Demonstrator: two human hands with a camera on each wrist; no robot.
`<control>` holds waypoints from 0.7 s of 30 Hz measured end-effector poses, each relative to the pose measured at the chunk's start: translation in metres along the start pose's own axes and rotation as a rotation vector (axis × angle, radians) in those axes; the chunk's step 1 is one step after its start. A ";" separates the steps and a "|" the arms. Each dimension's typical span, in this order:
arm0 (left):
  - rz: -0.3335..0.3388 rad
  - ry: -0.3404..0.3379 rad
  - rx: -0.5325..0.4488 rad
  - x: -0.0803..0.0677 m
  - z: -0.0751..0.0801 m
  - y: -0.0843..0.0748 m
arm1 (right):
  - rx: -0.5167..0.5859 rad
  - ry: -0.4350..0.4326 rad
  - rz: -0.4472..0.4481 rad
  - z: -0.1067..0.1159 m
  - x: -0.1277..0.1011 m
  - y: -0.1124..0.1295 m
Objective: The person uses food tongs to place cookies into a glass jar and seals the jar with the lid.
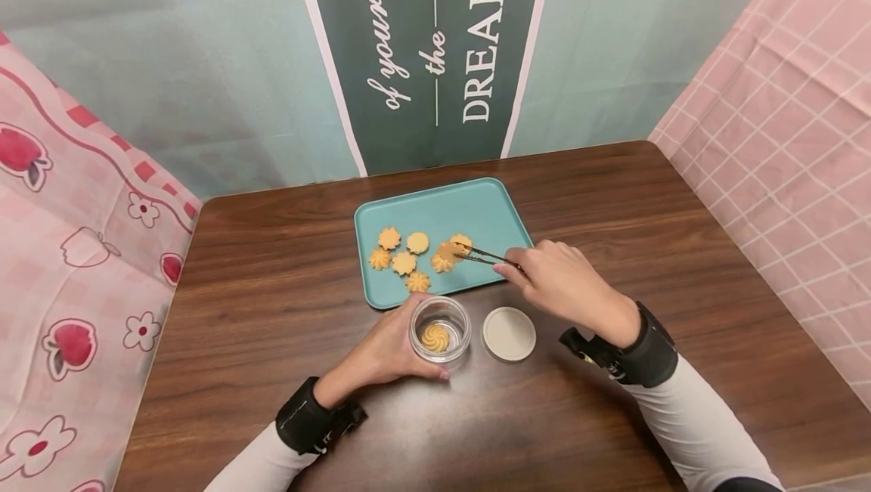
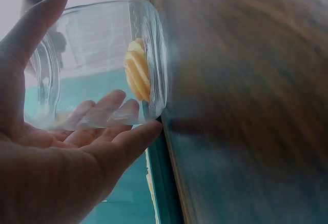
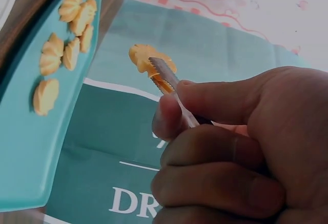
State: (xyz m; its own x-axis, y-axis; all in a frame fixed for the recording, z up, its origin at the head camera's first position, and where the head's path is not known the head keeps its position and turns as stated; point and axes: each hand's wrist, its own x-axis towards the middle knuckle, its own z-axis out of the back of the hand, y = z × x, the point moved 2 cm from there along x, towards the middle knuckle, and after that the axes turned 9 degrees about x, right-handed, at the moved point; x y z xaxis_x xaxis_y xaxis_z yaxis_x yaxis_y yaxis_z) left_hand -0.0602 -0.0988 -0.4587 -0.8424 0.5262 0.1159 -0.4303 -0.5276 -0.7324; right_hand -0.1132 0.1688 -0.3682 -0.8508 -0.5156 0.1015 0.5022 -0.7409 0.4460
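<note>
"What do we see, biggest first?"
"Our flat teal tray. Next, our clear glass jar, mouth up, our left hand wrapped round its side."
"And our right hand?"
"Fingers bent by the tray's edge, pinching slim tongs. Smallest: a golden, lobed cookie between their tips above the tray, and a swirled cookie inside the jar."

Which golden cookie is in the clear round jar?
The swirled golden cookie alone inside the jar; others are on the teal rectangular tray or in slim metal tongs.
</note>
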 end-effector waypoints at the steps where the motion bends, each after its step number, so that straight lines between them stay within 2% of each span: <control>1: 0.001 0.001 0.000 0.000 0.000 0.000 | -0.001 -0.003 0.002 0.001 -0.001 0.001; 15: 0.007 0.001 0.006 0.000 0.000 -0.001 | -0.034 -0.083 0.061 0.021 -0.021 0.016; 21: 0.029 0.005 -0.007 0.007 0.002 -0.003 | -0.024 -0.082 0.092 0.032 -0.020 0.017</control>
State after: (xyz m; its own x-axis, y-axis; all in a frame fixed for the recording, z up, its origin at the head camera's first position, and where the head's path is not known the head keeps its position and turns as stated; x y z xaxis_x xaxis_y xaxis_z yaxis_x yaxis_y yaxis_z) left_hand -0.0649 -0.0946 -0.4541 -0.8531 0.5138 0.0911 -0.4032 -0.5381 -0.7402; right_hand -0.0931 0.1803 -0.3347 -0.8102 -0.5457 0.2137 0.5815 -0.7028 0.4099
